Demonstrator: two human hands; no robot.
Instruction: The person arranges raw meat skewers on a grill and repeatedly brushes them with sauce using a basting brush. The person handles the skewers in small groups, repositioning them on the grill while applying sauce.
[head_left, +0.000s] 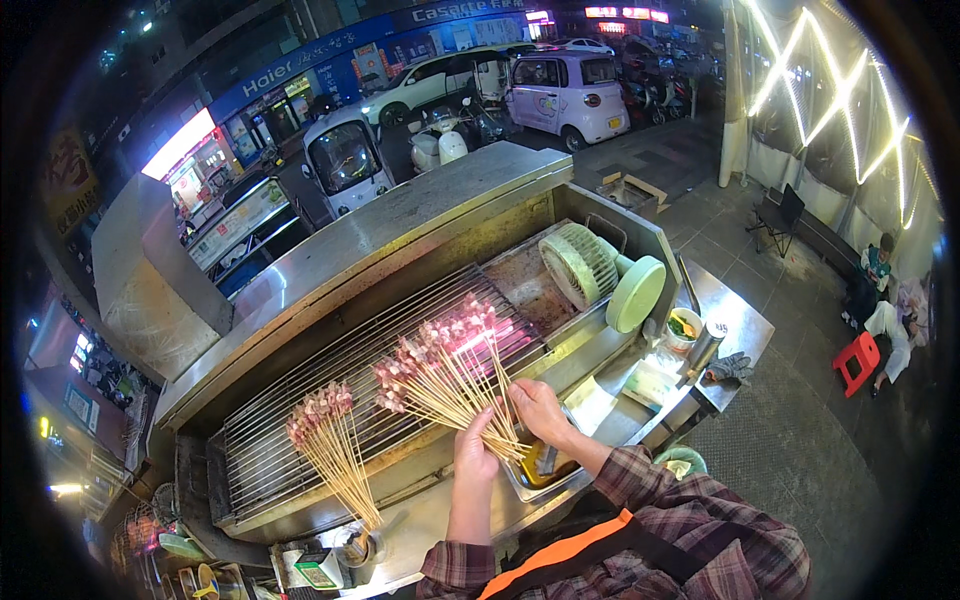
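A fan of meat skewers (435, 352) lies with its meat ends over the glowing part of the grill grate (270, 450). Its bare wooden sticks reach out over the grill's front rim. My left hand (475, 445) grips the lower sticks from the left, thumb on top. On the right side of the same bundle, my right hand (540, 409) has its fingers closed around a few sticks. Just below both hands is a metal tray (534, 491) of amber liquid with a flat utensil in it. A second bunch of skewers (330, 427) rests on the grate's left part.
A pale green fan (579, 264) stands at the grill's right end. Beside it are a cup of chopped greens (682, 325), a metal canister (706, 346) and a dark glove (729, 366). A glass jar (358, 546) sits at the front left. People sit near a red stool (856, 364).
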